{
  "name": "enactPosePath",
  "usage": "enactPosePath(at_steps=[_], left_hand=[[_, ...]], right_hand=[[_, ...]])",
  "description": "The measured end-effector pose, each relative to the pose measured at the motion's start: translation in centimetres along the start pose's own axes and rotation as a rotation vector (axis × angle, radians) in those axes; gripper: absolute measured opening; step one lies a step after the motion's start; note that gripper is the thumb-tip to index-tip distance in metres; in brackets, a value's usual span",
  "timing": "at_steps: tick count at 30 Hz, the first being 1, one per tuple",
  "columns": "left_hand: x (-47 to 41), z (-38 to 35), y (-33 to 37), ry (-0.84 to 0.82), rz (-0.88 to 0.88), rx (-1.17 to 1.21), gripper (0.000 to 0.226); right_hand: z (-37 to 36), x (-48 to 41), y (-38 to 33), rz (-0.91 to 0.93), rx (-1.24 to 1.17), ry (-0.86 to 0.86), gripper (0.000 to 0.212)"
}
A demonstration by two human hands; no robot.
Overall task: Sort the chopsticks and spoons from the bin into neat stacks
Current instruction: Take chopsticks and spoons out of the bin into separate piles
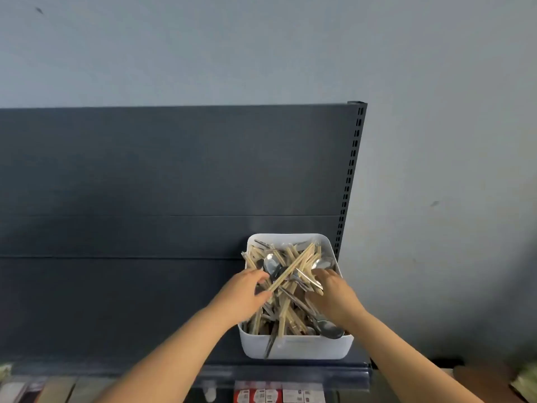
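A white plastic bin (296, 349) stands at the right end of a dark shelf, heaped with wrapped wooden chopsticks (286, 314) and metal spoons (329, 330) in a tangle. One spoon bowl (271, 264) lies near the middle top of the heap. Both hands are inside the bin. My left hand (244, 295) grips a pair of chopsticks (293, 270) that slants up to the right over the pile. My right hand (334, 295) reaches into the right side, its fingers curled among chopsticks and spoon handles; what it holds is hidden.
The dark shelf surface (116, 301) stretches left of the bin, with a dark back panel (174, 158) behind and a slotted upright post (353, 170) at the right. Below the shelf edge (290, 370) hang price labels and packaged goods (279, 395). A grey wall fills the right.
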State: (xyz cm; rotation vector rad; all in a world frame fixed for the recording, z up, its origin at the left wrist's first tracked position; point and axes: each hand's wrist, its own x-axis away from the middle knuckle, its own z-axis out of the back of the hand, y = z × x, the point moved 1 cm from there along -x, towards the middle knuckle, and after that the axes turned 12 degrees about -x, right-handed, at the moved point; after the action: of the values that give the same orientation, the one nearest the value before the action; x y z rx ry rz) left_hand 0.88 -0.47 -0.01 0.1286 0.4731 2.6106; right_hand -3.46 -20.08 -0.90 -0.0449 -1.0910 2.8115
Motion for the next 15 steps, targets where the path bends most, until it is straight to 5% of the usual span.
enactPosePath(at_steps=[10,15], left_hand=[[-2.6,-2.6,0.2,-0.041,0.11,-0.021,0.053],[-3.2,-2.8,0.4,-0.012,0.168,-0.01,0.033]], right_hand=[[-0.2,-2.2,2.1,0.019,0.004,0.002,0.052],[-0.4,-2.9,2.8,0.029,0.003,-0.003,0.057]])
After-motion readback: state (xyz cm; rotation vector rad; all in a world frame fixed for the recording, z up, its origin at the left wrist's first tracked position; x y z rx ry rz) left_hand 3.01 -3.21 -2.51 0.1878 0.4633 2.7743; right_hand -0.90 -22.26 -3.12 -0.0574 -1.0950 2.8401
